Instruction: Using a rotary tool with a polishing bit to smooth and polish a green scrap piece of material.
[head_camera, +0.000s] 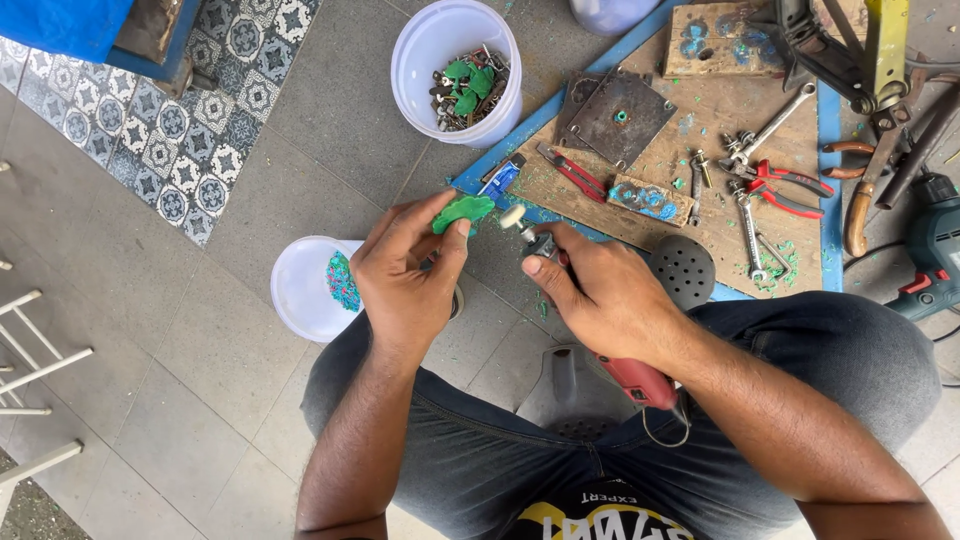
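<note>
My left hand (408, 275) pinches a small flat green piece (463, 211) between thumb and fingers, held up over the floor. My right hand (598, 290) grips a red rotary tool (634, 381) whose body runs back toward my lap. Its small white round tip (513, 215) sits just right of the green piece, nearly touching it.
A white bucket (412, 60) with keys and green pieces stands ahead. A small white tub (298, 290) with coloured bits sits left of my left hand. A wooden board (700, 120) carries pliers, wrenches and metal plates. A drill (935, 255) lies far right.
</note>
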